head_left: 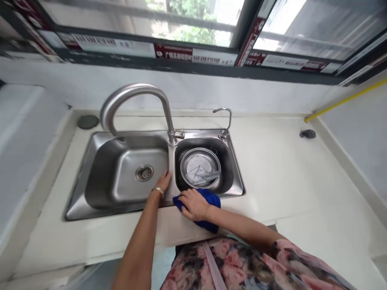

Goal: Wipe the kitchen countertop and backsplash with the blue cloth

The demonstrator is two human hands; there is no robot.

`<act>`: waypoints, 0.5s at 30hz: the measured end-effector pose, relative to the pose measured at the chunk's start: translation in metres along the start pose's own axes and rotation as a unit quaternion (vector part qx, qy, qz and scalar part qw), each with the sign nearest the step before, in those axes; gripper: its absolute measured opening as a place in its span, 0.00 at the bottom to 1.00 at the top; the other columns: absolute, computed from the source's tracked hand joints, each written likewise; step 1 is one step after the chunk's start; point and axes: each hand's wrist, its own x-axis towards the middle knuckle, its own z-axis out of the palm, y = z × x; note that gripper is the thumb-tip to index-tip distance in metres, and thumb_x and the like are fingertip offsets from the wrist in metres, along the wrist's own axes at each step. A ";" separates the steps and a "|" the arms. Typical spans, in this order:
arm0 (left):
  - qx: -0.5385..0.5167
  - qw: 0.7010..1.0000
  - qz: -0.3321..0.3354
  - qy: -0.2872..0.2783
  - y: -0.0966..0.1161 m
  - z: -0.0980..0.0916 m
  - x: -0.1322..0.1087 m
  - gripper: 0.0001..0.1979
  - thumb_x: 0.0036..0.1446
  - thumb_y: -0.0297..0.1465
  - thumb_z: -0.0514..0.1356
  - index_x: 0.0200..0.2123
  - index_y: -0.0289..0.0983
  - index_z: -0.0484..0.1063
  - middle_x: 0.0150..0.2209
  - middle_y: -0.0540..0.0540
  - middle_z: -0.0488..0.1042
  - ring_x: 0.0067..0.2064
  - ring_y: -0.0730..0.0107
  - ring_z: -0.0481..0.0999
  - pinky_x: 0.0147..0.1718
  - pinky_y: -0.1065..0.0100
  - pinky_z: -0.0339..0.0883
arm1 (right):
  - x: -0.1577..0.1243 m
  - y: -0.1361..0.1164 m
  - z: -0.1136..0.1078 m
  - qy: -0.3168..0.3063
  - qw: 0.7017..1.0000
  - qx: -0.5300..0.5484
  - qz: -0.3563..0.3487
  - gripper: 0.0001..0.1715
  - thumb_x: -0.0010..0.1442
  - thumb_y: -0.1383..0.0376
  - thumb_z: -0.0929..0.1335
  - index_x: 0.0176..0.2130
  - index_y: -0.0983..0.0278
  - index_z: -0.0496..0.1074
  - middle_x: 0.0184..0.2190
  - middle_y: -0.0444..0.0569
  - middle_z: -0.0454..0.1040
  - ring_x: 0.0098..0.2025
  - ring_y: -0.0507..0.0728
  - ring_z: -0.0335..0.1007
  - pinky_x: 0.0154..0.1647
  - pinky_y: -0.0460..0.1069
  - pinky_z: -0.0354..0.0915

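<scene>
A blue cloth (210,197) lies bunched over the front rim of the right basin and the counter edge. My right hand (195,204) presses on it from above, its fingers curled over the fabric. My left hand (164,181), with a band on its wrist, rests on the divider between the two basins of the steel sink (79,211). Its fingers reach forward along the edge of the left basin, and nothing shows in them. In the right basin sits a round metal strainer pan (183,163) with a crumpled clear plastic piece (201,174) inside.
A large curved faucet (136,89) arches over the left basin. A thin small tap (230,119) stands at the back right corner. On the counter are a dark round disc (88,121) and a dark scrubber-like lump (307,133). A yellow pipe (344,100) runs along the right wall.
</scene>
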 end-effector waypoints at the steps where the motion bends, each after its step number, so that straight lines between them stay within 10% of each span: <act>1: -0.016 1.000 -0.002 -0.005 -0.008 -0.015 -0.009 0.21 0.68 0.36 0.49 0.55 0.32 0.72 0.54 0.33 0.79 0.52 0.62 0.81 0.52 0.60 0.75 | 0.009 -0.006 0.001 -0.004 1.000 0.005 -0.007 0.21 0.64 0.59 0.66 0.54 0.66 0.71 0.50 0.55 0.74 0.48 0.61 0.63 0.49 0.57 0.59; 7: -0.025 0.974 0.079 0.211 -0.101 -0.076 -0.124 0.26 0.68 0.43 0.44 0.61 0.36 0.66 0.58 0.36 0.77 0.59 0.61 0.77 0.63 0.56 0.68 | 0.019 -0.037 0.003 0.024 0.999 0.028 0.009 0.22 0.69 0.57 0.64 0.60 0.56 0.70 0.57 0.51 0.75 0.53 0.62 0.64 0.62 0.66 0.54; 15: 0.039 0.939 0.121 0.321 -0.200 -0.070 -0.200 0.20 0.66 0.42 0.47 0.49 0.42 0.73 0.51 0.37 0.80 0.54 0.55 0.80 0.60 0.51 0.72 | -0.065 0.009 -0.008 0.005 0.995 -0.008 0.100 0.28 0.70 0.53 0.61 0.65 0.55 0.65 0.60 0.57 0.71 0.59 0.67 0.63 0.55 0.63 0.64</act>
